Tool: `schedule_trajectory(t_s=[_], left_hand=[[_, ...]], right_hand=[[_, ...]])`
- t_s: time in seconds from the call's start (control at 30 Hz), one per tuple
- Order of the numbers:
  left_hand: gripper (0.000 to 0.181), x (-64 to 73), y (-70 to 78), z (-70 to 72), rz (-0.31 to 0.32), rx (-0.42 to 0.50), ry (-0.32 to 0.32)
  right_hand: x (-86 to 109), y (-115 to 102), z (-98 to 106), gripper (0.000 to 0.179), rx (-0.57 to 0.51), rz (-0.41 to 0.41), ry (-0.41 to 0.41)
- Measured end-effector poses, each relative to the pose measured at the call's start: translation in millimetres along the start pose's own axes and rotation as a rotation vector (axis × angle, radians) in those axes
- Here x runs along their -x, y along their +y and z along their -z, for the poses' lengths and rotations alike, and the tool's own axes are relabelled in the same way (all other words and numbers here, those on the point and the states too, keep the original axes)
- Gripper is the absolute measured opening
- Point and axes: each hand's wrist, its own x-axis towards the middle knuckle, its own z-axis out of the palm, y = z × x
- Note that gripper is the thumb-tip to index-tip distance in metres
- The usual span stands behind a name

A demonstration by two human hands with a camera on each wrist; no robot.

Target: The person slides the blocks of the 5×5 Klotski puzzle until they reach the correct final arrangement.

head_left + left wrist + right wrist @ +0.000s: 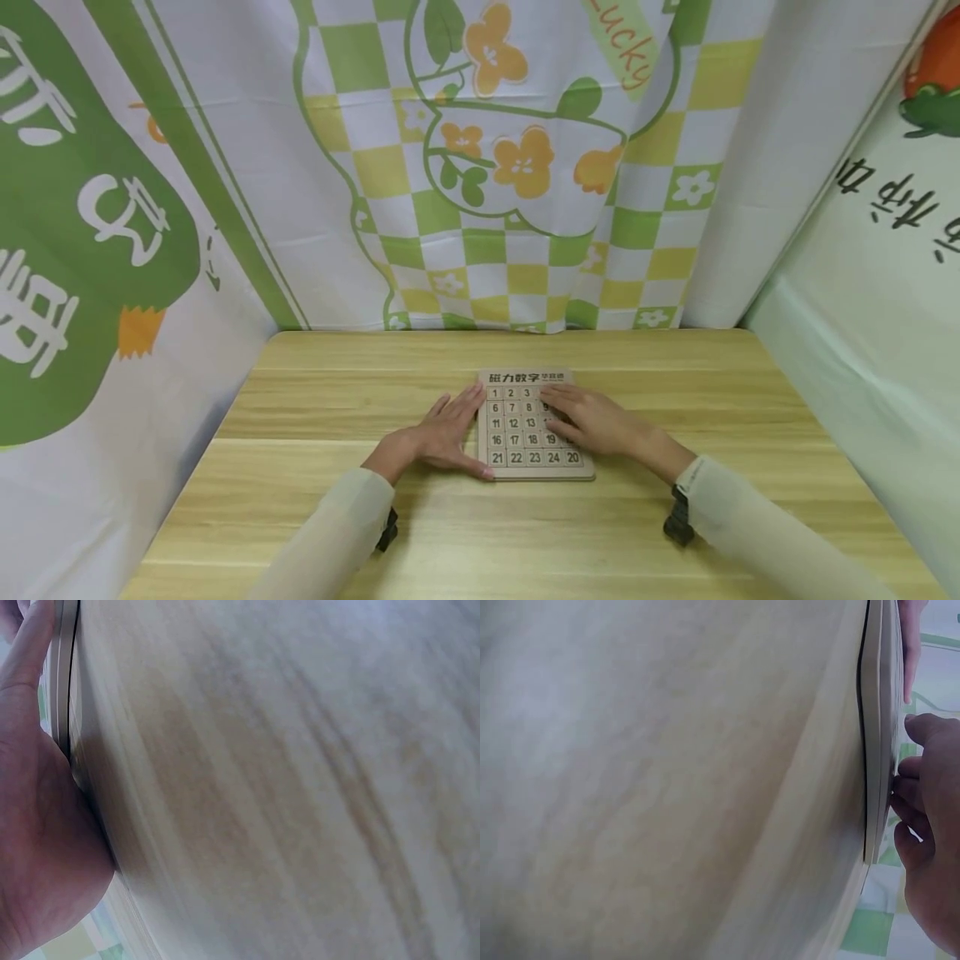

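Observation:
A wooden number sliding puzzle [535, 473] lies flat on the table, its numbered square tiles in rows below a printed title strip. My left hand [447, 432] spans the puzzle's left side, fingers extended to the upper left edge and thumb at the lower left corner. Over the right-hand columns is my right hand [600, 421], its fingertips on the tiles and hiding several of them. In the right wrist view, the right hand's fingers [913, 791] bend slightly, tips down at the puzzle's top face. The left wrist view shows the left palm beside the puzzle's edge [63, 682].
The wood-grain table [337, 375] extends around the puzzle on all sides. A checkered, flower-printed curtain [525, 275] hangs behind its far edge. Printed white cloths hang at the left [225, 350] and right [847, 275]. Each wrist carries a dark strapped device [678, 517].

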Motion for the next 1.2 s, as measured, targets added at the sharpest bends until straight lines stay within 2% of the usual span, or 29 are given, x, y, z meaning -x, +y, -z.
schedule_trajectory(t_s=[0.3, 0.53, 0.77, 1.0, 1.2], left_hand=[[0.147, 2.3, 6.4, 4.3, 0.012, 0.018, -0.006], [0.145, 9.8, 16.9, 14.4, 0.01, 0.027, -0.026], [0.142, 11.5, 22.7, 19.3, 0.019, 0.002, -0.042], [0.146, 2.9, 4.7, 3.2, 0.015, 0.019, -0.014], [0.146, 1.6, 2.8, 1.4, 0.009, 0.025, -0.012]], right_hand=[[3.2, 2.4, 0.1, 0.056, -0.025, -0.003, 0.0], [5.3, 2.7, 2.6, 0.055, -0.033, 0.012, 0.004], [10.9, 0.8, 8.4, 0.054, -0.024, 0.022, 0.026], [22.6, -5.6, 17.1, 0.058, -0.008, 0.023, 0.036], [39.5, -12.6, 22.1, 0.06, 0.015, 0.0, 0.0]])
